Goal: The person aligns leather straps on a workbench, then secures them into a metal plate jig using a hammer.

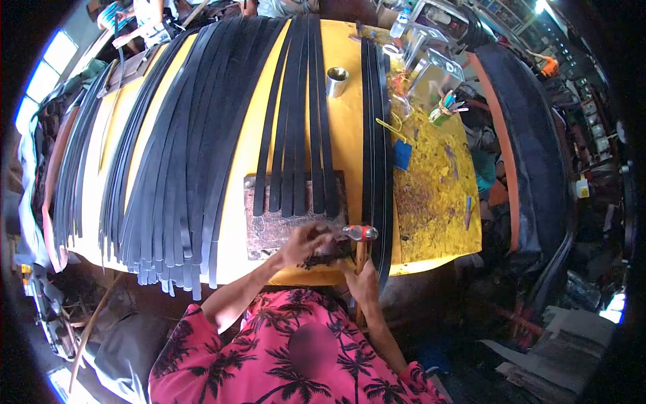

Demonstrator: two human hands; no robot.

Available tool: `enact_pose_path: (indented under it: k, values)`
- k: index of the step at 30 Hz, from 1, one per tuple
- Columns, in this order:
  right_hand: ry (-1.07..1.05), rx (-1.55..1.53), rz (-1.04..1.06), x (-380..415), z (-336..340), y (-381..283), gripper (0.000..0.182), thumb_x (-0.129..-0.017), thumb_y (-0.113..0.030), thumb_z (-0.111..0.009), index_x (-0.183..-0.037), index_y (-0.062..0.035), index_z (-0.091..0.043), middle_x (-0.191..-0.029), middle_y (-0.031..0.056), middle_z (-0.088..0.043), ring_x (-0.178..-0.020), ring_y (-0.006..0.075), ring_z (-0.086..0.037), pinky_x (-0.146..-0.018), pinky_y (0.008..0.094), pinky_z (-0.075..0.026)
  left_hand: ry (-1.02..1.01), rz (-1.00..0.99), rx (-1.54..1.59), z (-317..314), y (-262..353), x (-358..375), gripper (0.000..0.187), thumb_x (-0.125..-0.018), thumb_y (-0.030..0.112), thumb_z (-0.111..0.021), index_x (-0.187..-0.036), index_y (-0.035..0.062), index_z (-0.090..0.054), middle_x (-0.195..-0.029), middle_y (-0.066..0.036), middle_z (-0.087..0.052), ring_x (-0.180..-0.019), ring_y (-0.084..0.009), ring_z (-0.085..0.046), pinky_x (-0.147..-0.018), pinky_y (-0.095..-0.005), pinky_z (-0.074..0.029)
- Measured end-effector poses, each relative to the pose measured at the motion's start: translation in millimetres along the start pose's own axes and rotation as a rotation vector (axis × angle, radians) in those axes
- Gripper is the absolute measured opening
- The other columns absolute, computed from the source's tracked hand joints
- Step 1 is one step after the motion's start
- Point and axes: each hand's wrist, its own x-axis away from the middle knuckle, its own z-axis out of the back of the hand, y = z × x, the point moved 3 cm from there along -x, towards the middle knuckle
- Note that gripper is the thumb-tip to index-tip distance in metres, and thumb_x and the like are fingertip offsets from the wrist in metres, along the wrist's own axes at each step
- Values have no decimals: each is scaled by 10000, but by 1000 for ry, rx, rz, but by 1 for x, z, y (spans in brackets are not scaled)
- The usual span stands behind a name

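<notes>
My right hand (364, 283) is wrapped round the wooden handle of a hammer (360, 233), whose metal head has a red band. My left hand (303, 246) is over the near part of a worn reddish-brown block (272, 236); its fingers are bent, and what they hold, if anything, is too small to make out. Several black straps (293, 155) lie with their near ends on the block, just beyond my left hand. Small dark bits (316, 261) lie by the block's near edge.
Many long black straps (182, 155) cover the left of the yellow table (252, 135). More straps (377, 135) run along the right, beside the hammer. A metal cup (336, 81), a blue tag (402, 155) and a pen holder (444, 109) stand or lie farther off. Another person's arm (145, 27) shows at top left.
</notes>
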Motion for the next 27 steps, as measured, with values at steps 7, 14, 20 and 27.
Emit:
enact_pose_path:
  k: [7, 14, 20, 27]
  values:
    - [-69, 106, -22, 2, 6, -2, 597, -929, -552, -518, -1087, 23, -544, -838, 321, -631, -824, 513, -619, -660, 563, -489, 40, -187, -530, 30, 18, -81, 296, -925, 229, -661, -1086, 1, -562, -880, -151, -652, -769, -152, -607, -673, -334, -495]
    - [-8, 60, 45, 1, 4, 10, 561, -917, -514, -565, -1069, 26, -546, -822, 312, -632, -800, 522, -609, -637, 562, -484, 7, -161, -520, 24, 5, -86, 271, -931, 202, -654, -1074, -8, -559, -937, -119, -673, -877, -181, -657, -797, -350, -535]
    - [-84, -1, -13, 0, 12, -1, 585, -913, -508, -575, -1112, 42, -543, -865, 334, -631, -838, 526, -608, -648, 546, -501, -8, -161, -481, 26, -1, -86, 209, -910, 137, -675, -1048, 12, -582, -939, -83, -672, -894, -140, -635, -829, -317, -524]
    - [-93, 52, 18, -2, 4, 17, 685, -916, -517, -566, -1179, 113, -515, -859, 359, -622, -860, 517, -617, -672, 540, -518, -31, -208, -523, 23, 4, -83, 212, -897, 151, -681, -1040, 37, -576, -932, -85, -712, -871, -137, -658, -780, -322, -538]
